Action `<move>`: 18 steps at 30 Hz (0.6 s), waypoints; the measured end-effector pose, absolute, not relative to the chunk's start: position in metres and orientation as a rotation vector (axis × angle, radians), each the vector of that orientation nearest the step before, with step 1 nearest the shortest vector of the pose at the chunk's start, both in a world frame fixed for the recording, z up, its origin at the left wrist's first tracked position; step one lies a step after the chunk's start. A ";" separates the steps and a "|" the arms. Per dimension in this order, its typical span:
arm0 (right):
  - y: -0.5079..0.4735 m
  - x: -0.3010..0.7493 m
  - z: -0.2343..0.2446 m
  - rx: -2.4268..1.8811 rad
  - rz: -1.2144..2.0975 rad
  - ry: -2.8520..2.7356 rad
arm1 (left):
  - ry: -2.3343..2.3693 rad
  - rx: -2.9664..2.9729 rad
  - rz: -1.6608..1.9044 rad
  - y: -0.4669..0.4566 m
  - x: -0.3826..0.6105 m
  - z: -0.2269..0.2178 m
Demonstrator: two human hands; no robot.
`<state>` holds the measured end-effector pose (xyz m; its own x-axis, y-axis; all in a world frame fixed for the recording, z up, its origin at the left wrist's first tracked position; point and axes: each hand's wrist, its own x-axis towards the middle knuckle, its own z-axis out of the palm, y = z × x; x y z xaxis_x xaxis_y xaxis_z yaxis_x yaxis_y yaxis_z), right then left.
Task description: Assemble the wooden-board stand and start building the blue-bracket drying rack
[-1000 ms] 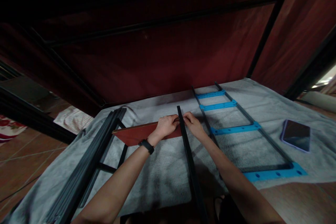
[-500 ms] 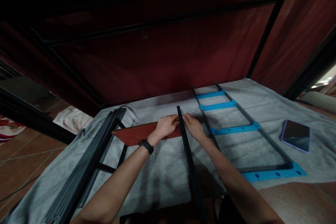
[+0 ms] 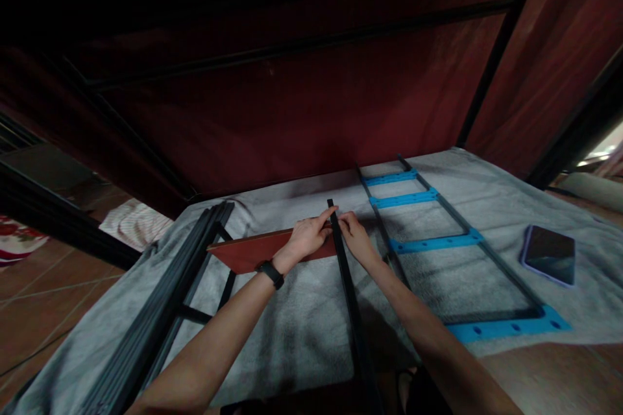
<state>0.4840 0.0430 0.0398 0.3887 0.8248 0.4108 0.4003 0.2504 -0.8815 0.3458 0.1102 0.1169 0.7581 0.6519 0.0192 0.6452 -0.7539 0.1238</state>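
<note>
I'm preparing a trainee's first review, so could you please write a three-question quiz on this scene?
1. True or false: the phone lies to the right of the blue-runged frame.
2. The left hand has its index finger reaching over: A) the phone; B) the dark bar; C) the striped cloth.
3. Fill in the blank: the black watch is on the ____ wrist.

Key: 1. True. 2. B. 3. left.

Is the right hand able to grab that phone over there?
Probably yes, with a stretch: the right hand is at the black bar, and just the low blue-runged frame lies between it and the phone.
</note>
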 end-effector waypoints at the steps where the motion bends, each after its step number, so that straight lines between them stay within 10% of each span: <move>1: 0.044 0.480 0.039 -1.369 0.415 -1.178 | 1.044 2.846 0.082 0.110 0.346 0.117; 18: 0.042 0.461 0.037 -1.397 0.423 -0.978 | 0.943 2.754 0.183 0.109 0.344 0.120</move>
